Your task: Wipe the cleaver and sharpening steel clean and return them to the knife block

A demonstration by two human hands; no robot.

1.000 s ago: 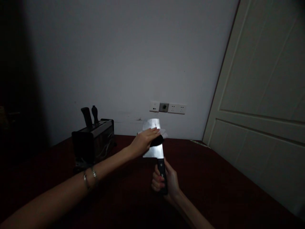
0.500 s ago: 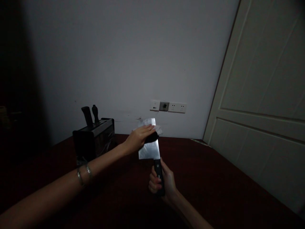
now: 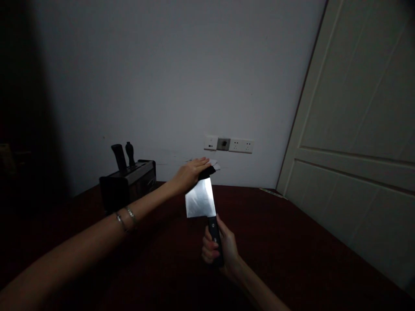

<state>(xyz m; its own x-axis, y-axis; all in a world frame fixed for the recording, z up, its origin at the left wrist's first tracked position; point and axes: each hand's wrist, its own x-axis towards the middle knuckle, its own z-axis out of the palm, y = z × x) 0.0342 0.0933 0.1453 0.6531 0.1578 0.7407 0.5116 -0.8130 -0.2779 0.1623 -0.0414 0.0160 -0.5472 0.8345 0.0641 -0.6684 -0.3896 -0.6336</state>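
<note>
A cleaver is held upright over the table, its bright broad blade pointing up and away from me. My right hand wraps round its black riveted handle. Across the upper part of the blade lies my left hand, fingers stretched and close together, pressing a folded cloth against the metal. The cloth looks black with a pale part sticking out past the fingertips. Hand and cloth hide the top of the blade.
On the left of the dark red table stands a knife block with two black handles sticking up. Behind are a pale wall with sockets and, at right, a panelled door. A thin strip lies near the back edge.
My left hand and the cloth have slid up the blade towards its far end, uncovering more of the metal below. My right hand and the handle have barely moved.
</note>
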